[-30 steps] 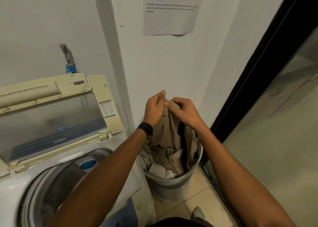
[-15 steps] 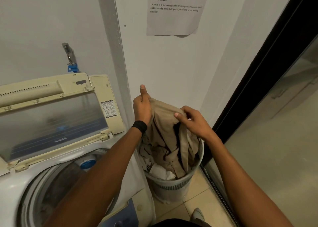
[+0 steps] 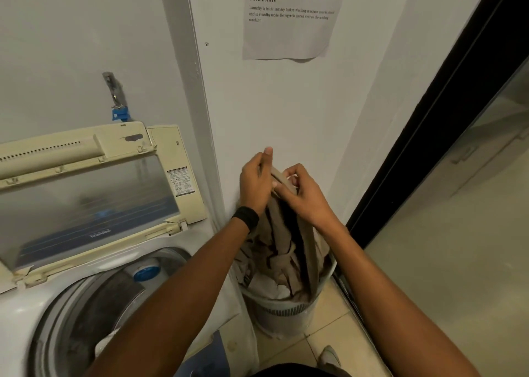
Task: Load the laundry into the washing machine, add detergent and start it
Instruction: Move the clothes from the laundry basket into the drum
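Laundry: one beige garment [image 3: 282, 233] above one basket [image 3: 286, 313], pinched in fingers of two hands, left hand [image 3: 255, 182] and right hand [image 3: 305, 195].

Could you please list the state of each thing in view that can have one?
Cream, clear-windowed washing machine lid: open, raised.
Steel drum: partly loaded.
Beige garment: half lifted from basket.
Grey slotted plastic laundry basket: upright, still holding clothes.
Left hand: gripping garment.
Right hand: gripping garment.
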Demonstrator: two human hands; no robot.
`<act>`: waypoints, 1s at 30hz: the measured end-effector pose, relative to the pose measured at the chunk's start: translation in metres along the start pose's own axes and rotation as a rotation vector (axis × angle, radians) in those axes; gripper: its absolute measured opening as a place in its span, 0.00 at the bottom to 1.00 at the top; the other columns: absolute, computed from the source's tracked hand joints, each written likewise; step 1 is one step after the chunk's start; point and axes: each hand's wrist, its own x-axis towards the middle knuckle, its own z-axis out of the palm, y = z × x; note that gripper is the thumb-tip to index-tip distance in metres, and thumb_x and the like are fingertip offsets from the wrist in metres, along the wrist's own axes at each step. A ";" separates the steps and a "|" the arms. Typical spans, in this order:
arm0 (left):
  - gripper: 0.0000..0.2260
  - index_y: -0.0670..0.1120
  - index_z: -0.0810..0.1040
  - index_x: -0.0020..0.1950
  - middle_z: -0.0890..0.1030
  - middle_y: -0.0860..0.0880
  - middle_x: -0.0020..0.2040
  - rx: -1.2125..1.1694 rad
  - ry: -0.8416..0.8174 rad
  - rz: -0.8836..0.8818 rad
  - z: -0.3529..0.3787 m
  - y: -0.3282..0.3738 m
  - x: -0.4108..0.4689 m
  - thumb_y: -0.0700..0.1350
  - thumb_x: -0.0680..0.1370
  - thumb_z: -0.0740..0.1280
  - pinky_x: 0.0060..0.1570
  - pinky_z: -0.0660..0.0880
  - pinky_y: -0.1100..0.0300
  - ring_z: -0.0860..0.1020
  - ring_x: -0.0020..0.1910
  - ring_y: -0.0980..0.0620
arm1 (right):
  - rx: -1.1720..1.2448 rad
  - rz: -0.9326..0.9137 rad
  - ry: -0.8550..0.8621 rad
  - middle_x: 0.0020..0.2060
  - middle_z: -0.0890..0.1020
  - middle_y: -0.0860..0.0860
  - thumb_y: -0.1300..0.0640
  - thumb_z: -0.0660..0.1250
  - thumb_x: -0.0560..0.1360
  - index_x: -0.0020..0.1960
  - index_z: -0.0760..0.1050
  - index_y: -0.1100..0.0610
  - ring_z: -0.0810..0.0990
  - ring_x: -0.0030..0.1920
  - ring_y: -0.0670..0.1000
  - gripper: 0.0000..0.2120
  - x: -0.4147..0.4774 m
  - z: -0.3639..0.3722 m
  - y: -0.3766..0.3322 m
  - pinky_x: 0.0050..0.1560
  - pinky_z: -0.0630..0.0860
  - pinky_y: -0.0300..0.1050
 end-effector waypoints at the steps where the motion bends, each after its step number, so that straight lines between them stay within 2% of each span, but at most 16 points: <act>1: 0.22 0.50 0.64 0.35 0.64 0.56 0.30 -0.003 0.038 -0.012 -0.004 0.002 0.005 0.57 0.86 0.61 0.34 0.62 0.58 0.63 0.32 0.55 | -0.042 0.041 -0.035 0.34 0.79 0.45 0.44 0.70 0.80 0.53 0.73 0.52 0.76 0.33 0.43 0.13 -0.006 0.000 0.006 0.35 0.72 0.38; 4: 0.22 0.50 0.61 0.35 0.60 0.59 0.30 -0.006 0.071 -0.005 -0.019 0.005 0.022 0.57 0.85 0.62 0.33 0.59 0.61 0.60 0.31 0.58 | -0.158 0.051 -0.101 0.37 0.79 0.58 0.46 0.67 0.82 0.48 0.75 0.59 0.77 0.36 0.51 0.16 -0.021 -0.006 0.026 0.40 0.73 0.52; 5: 0.21 0.50 0.61 0.36 0.60 0.59 0.30 0.008 0.055 0.010 -0.022 0.004 0.023 0.57 0.85 0.63 0.34 0.60 0.62 0.60 0.31 0.58 | -0.096 0.044 -0.073 0.38 0.78 0.60 0.49 0.66 0.83 0.46 0.76 0.61 0.76 0.37 0.51 0.15 -0.022 -0.010 0.028 0.41 0.72 0.51; 7: 0.21 0.50 0.62 0.37 0.62 0.59 0.30 0.028 -0.012 0.010 -0.023 0.000 0.021 0.56 0.83 0.67 0.34 0.64 0.64 0.62 0.31 0.58 | 0.043 0.030 0.023 0.39 0.80 0.56 0.53 0.65 0.84 0.46 0.79 0.58 0.77 0.39 0.48 0.11 -0.019 -0.020 0.022 0.44 0.72 0.45; 9: 0.19 0.48 0.65 0.40 0.71 0.57 0.33 0.014 -0.084 -0.004 -0.018 -0.003 0.014 0.54 0.81 0.70 0.38 0.71 0.66 0.69 0.33 0.58 | 0.099 0.000 0.082 0.41 0.82 0.49 0.54 0.64 0.85 0.48 0.79 0.55 0.79 0.43 0.47 0.10 -0.010 -0.029 0.011 0.46 0.74 0.42; 11: 0.15 0.44 0.69 0.46 0.81 0.50 0.43 -0.030 -0.168 0.014 -0.012 -0.004 0.007 0.50 0.81 0.72 0.47 0.76 0.67 0.79 0.42 0.56 | 0.075 -0.023 0.055 0.42 0.83 0.48 0.54 0.64 0.85 0.48 0.80 0.56 0.80 0.45 0.46 0.10 0.002 -0.033 0.001 0.48 0.75 0.43; 13: 0.12 0.40 0.72 0.52 0.83 0.48 0.50 -0.028 -0.236 0.066 -0.004 -0.002 0.002 0.47 0.82 0.71 0.52 0.78 0.63 0.82 0.50 0.55 | -0.008 -0.027 -0.021 0.41 0.84 0.48 0.54 0.64 0.84 0.50 0.82 0.56 0.80 0.44 0.44 0.10 0.012 -0.031 -0.007 0.48 0.76 0.44; 15: 0.11 0.38 0.76 0.51 0.83 0.46 0.44 0.001 -0.247 0.075 0.001 0.001 0.000 0.47 0.83 0.68 0.47 0.79 0.58 0.82 0.44 0.52 | -0.073 0.017 -0.045 0.34 0.81 0.45 0.52 0.65 0.83 0.44 0.82 0.56 0.78 0.36 0.43 0.13 0.017 -0.023 -0.010 0.42 0.74 0.43; 17: 0.20 0.36 0.73 0.41 0.76 0.35 0.36 -0.015 -0.163 0.039 0.001 0.004 0.001 0.50 0.85 0.66 0.40 0.74 0.53 0.75 0.34 0.45 | -0.101 0.087 0.014 0.26 0.72 0.46 0.44 0.66 0.80 0.33 0.71 0.56 0.69 0.28 0.45 0.22 0.017 -0.014 -0.010 0.35 0.67 0.44; 18: 0.23 0.35 0.69 0.38 0.71 0.31 0.34 -0.016 -0.103 0.024 0.000 0.006 0.002 0.51 0.85 0.65 0.38 0.70 0.52 0.70 0.32 0.45 | -0.116 0.116 0.039 0.25 0.69 0.48 0.39 0.66 0.79 0.31 0.67 0.55 0.67 0.27 0.46 0.26 0.015 -0.010 -0.009 0.33 0.65 0.45; 19: 0.25 0.36 0.65 0.36 0.68 0.32 0.32 -0.005 -0.049 0.012 -0.002 0.007 0.003 0.52 0.85 0.64 0.37 0.67 0.53 0.66 0.32 0.45 | -0.129 0.131 0.038 0.25 0.68 0.49 0.36 0.67 0.78 0.31 0.66 0.55 0.66 0.27 0.47 0.28 0.012 -0.007 -0.007 0.33 0.64 0.45; 21: 0.24 0.41 0.64 0.35 0.64 0.40 0.30 0.003 0.031 -0.024 -0.005 0.010 0.007 0.53 0.86 0.62 0.35 0.63 0.56 0.64 0.32 0.49 | -0.178 0.115 -0.053 0.26 0.72 0.52 0.35 0.67 0.78 0.33 0.70 0.58 0.69 0.28 0.48 0.29 0.006 -0.007 -0.005 0.33 0.66 0.47; 23: 0.23 0.44 0.65 0.36 0.64 0.49 0.30 -0.019 0.094 -0.074 -0.009 0.011 0.013 0.55 0.86 0.60 0.34 0.62 0.58 0.64 0.31 0.53 | -0.261 0.086 -0.180 0.32 0.80 0.53 0.38 0.67 0.79 0.39 0.77 0.58 0.76 0.33 0.52 0.23 -0.001 -0.011 0.001 0.36 0.71 0.50; 25: 0.23 0.45 0.66 0.36 0.65 0.49 0.30 -0.030 0.118 -0.098 -0.014 0.006 0.018 0.57 0.86 0.59 0.35 0.62 0.58 0.65 0.31 0.52 | -0.271 0.060 -0.219 0.39 0.83 0.54 0.44 0.68 0.81 0.45 0.79 0.57 0.80 0.40 0.55 0.16 -0.006 -0.021 0.008 0.43 0.77 0.55; 28: 0.23 0.48 0.62 0.36 0.62 0.51 0.31 0.002 0.088 -0.053 -0.020 0.005 0.016 0.60 0.84 0.62 0.36 0.61 0.57 0.63 0.33 0.52 | -0.014 0.066 -0.085 0.47 0.84 0.56 0.52 0.70 0.81 0.51 0.82 0.55 0.82 0.45 0.53 0.07 -0.007 -0.042 0.007 0.52 0.79 0.54; 30: 0.23 0.47 0.63 0.37 0.62 0.50 0.33 -0.017 0.014 -0.019 -0.017 0.003 0.011 0.59 0.82 0.66 0.37 0.64 0.60 0.64 0.34 0.53 | 0.121 0.051 0.041 0.48 0.85 0.53 0.53 0.70 0.81 0.51 0.84 0.54 0.83 0.49 0.50 0.06 -0.003 -0.052 0.001 0.55 0.79 0.50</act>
